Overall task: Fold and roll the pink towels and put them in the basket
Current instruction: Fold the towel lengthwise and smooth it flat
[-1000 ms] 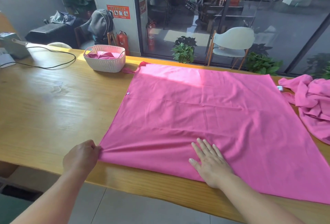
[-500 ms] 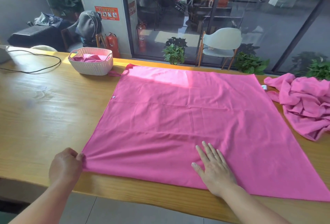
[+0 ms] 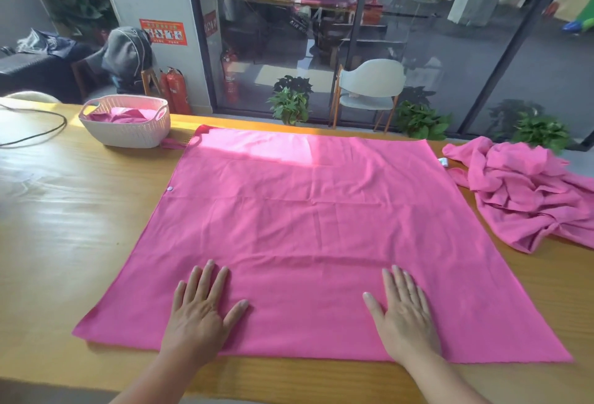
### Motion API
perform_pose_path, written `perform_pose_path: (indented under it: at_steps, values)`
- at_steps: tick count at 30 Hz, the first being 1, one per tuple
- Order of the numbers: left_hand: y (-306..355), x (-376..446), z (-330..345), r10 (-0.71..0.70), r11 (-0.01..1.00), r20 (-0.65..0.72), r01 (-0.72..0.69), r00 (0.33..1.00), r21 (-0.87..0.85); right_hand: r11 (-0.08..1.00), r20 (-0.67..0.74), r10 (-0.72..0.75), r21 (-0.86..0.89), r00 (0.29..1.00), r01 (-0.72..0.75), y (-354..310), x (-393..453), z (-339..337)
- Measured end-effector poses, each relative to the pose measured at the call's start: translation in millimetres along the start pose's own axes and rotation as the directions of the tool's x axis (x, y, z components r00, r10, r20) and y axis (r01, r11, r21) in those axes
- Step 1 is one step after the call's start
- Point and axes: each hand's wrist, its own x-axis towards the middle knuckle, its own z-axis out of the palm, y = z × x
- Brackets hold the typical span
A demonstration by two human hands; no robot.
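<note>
The table [image 3: 64,226] is taken as the landmark. A pink towel [image 3: 305,226] is spread flat across its middle, the near hem lying just inside the table's near edge. A heap [image 3: 530,197] of unfolded pink towels is found toward the table's right end, just beside the spread one. The basket [image 3: 128,128] is set at the far left of the table, beside the towel's far left corner; pink cloth is seen inside it. Both hands are laid flat on the towel close to the near edge, the left hand [image 3: 202,310] and the right hand [image 3: 405,310] well apart, fingers straight and slightly spread, nothing gripped. The step is judged to be smoothing before the first fold. Creases are best pressed outward from the centre, and the hems squared before any corner is lifted.
</note>
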Motion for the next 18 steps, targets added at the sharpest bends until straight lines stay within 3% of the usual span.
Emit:
perform_pose_path:
  at_steps: [5, 12, 14, 18]
  values:
    - [3, 1, -3, -0.049, 0.999, 0.022, 0.050, 0.999, -0.011, 0.982, -0.019, 0.187, -0.012, 0.982, -0.187, 42, -2, -11]
    - [11, 8, -13, -0.074, 0.996, 0.053, 0.076, 0.996, -0.048, 0.994, 0.031, 0.105, -0.009, 0.994, -0.104, 22, 10, -14]
    - [18, 6, -18, -0.029, 0.998, 0.077, 0.033, 0.997, -0.052, 0.997, 0.073, 0.079, 0.018, 0.994, -0.080, 22, 10, -17]
    - [50, -6, -23, 0.199, 0.960, -0.059, -0.207, 0.978, -0.188, 0.996, 0.045, -0.029, 0.081, 0.999, 0.025, 3, 1, -24]
